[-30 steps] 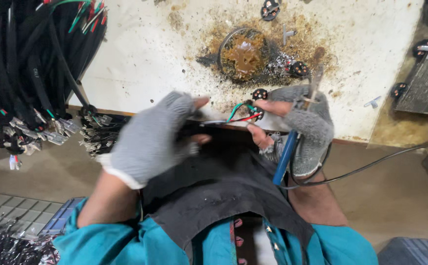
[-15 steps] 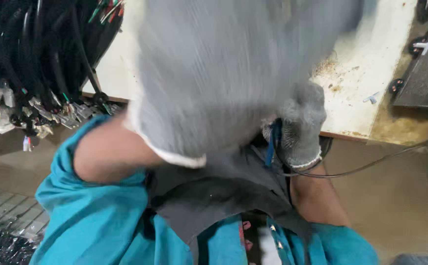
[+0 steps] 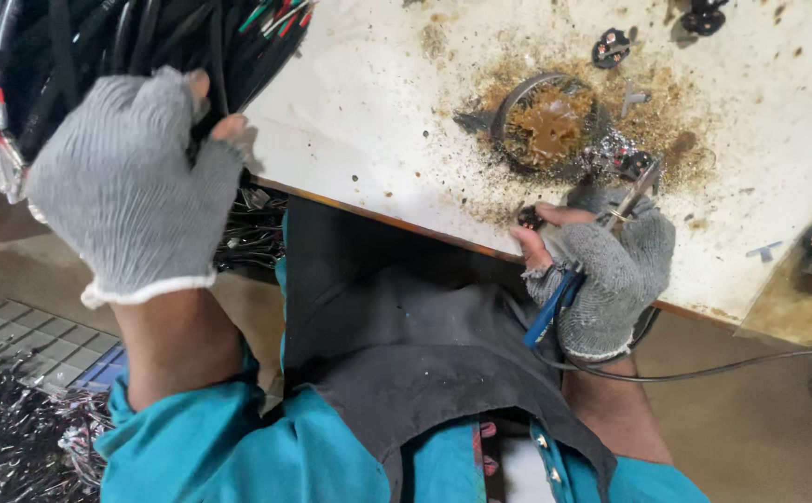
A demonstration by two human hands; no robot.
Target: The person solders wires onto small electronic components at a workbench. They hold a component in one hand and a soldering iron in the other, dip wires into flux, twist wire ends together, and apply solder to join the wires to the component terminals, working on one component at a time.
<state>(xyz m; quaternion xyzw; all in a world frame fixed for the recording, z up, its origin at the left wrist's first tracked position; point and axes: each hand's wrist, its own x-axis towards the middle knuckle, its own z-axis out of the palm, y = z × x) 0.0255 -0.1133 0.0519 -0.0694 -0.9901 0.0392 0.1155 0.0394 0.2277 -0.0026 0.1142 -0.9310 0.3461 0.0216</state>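
Nearest the camera lie teal sleeves and a dark apron point(image 3: 406, 373), draped over the lap.

The right hand point(image 3: 601, 279), in a grey fingerless glove, is closed round a blue-handled tool point(image 3: 555, 303) at the table's edge point(image 3: 396, 219); thumb and forefinger also pinch a small black part point(image 3: 529, 217). A thin black cable point(image 3: 704, 373) loops away below that wrist.

The left hand point(image 3: 136, 186), gloved alike, is raised to the left, fingers curled into the hanging bundle of black cables point(image 3: 98, 47); whether it has a single cable pinched cannot be told. The two hands are well apart.

Farther off on the stained white table sits a round metal ring point(image 3: 545, 121) in a patch of brown residue, with small black plug parts scattered about.

Risks, as a judgement: pulling one cable from the tangle may drag its neighbours loose, since they hang packed together. The tool's tip lies close to the bare fingertips and could nick them if the grip slips. The pinched part sits at the table's edge and could drop to the floor.

Count: two hands, two gloves, one tool, one ring, about five loose black parts on the table; the cables are too many to count.
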